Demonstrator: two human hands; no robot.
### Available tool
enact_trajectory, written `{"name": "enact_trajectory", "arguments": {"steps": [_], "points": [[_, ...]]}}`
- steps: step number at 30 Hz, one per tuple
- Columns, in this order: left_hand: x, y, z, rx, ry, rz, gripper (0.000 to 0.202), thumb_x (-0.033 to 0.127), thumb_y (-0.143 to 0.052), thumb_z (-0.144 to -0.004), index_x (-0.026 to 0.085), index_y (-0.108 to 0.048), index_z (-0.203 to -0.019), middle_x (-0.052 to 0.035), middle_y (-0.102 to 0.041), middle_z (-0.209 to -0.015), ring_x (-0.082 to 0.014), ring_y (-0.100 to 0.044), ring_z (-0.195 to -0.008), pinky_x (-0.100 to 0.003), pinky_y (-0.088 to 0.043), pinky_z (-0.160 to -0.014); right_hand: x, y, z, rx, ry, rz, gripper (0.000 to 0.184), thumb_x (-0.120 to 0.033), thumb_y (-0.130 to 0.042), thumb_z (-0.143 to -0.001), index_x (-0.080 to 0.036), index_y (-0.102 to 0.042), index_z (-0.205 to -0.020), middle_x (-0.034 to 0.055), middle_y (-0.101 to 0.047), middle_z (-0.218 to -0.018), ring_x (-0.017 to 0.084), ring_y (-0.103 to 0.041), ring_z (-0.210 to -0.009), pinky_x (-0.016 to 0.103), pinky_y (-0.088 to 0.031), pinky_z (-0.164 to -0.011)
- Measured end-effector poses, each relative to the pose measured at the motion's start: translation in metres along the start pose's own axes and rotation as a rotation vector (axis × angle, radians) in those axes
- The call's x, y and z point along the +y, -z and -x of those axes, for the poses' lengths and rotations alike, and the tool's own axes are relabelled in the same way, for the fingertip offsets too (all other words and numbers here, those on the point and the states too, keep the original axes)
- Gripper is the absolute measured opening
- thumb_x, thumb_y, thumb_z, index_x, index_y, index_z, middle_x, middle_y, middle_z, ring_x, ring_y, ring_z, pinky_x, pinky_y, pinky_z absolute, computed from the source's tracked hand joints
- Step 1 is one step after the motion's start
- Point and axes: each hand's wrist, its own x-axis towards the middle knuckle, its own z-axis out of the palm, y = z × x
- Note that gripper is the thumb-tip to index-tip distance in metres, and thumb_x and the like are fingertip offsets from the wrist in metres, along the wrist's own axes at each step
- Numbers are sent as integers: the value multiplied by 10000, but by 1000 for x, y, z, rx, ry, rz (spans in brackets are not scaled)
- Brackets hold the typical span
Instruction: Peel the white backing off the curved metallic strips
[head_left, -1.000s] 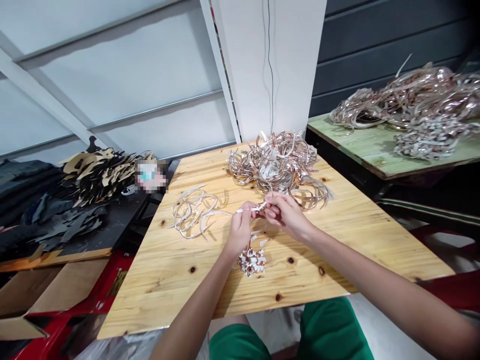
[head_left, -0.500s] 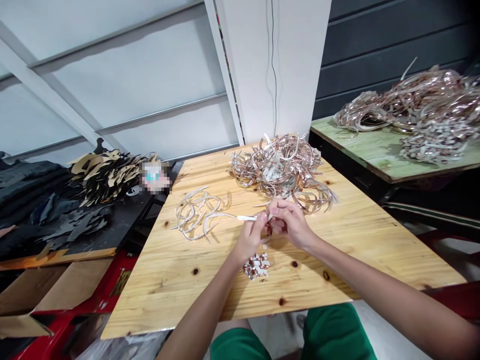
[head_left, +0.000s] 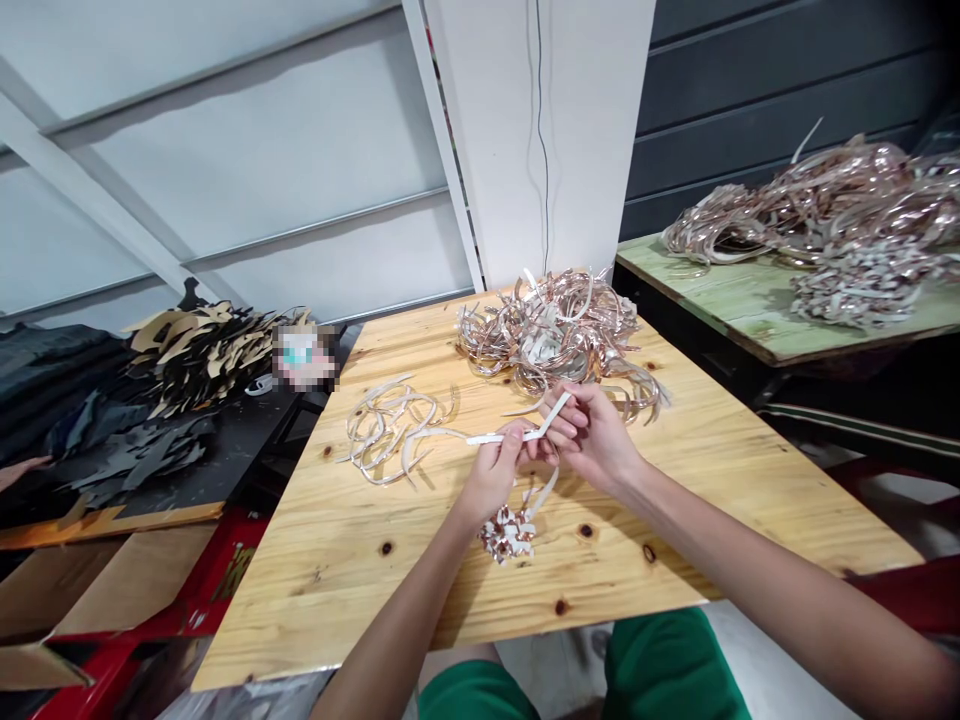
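Over the wooden table, my left hand point(head_left: 493, 472) pinches a narrow white strip point(head_left: 487, 438) between thumb and fingers. The strip bends upward past that thumb, and its end lies against the curled fingers of my right hand point(head_left: 604, 440), thumb at the tip. Another pale strip point(head_left: 546, 492) hangs below my hands towards a small heap of short white and rose-gold pieces point(head_left: 508, 533). To the left lie loose, tangled pale strips point(head_left: 390, 425). Behind my hands stands a large tangle of shiny rose-gold and white strips point(head_left: 551, 325).
On a green table point(head_left: 780, 335) at the right lies a bigger heap of shiny strips point(head_left: 840, 215). A dark table at the left bears tan and black cut scraps point(head_left: 214, 350); below it is an open cardboard box point(head_left: 139, 585). Part of another person's hand point(head_left: 22, 470) shows at the far left.
My right hand has opened out a little to the right, and the strip's end now shows bent upward between my hands. A pale strip below them has come into view.
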Motion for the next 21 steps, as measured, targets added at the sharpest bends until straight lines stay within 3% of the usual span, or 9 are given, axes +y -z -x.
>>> {"name": "enact_trajectory", "arguments": {"steps": [4, 11, 19, 21], "points": [[-4, 1, -2, 30, 76, 122, 494, 636, -542, -937, 180, -528, -745, -72, -679, -894, -218, -682, -936, -360, -563, -860, -6, 0, -2, 0, -9, -162, 291, -130, -629, -835, -203, -416, -651, -98, -305, -532, 56, -253, -405, 165, -260, -311], [3, -5, -2, 63, 176, 265, 493, 647, -648, -861, 187, -491, -779, -75, -697, -947, -267, -732, -967, -484, -596, -906, -20, -2, -3, 68, 51, -343, 269, -104, -532, -870, -229, -357, -709, -90, -305, -552, 63, -364, -418, 157, -286, -307], [6, 6, -4, 324, 39, 111, 450, 614, -559, -936, 205, -461, -773, 34, -572, -728, -260, -778, -920, -466, -554, -1001, -24, 2, -6, 245, 246, -197, 217, -128, -573, -862, -219, -409, -753, -94, -358, -531, 69, -428, -465, 149, -410, -406], [5, 9, -1, 356, -16, 25, 426, 594, -480, -987, 210, -469, -803, 19, -585, -767, -258, -774, -950, -457, -559, -995, -18, 5, -6, 278, 240, -67, 181, -228, -605, -879, -221, -446, -792, -88, -396, -551, 82, -461, -491, 157, -432, -412]]}}
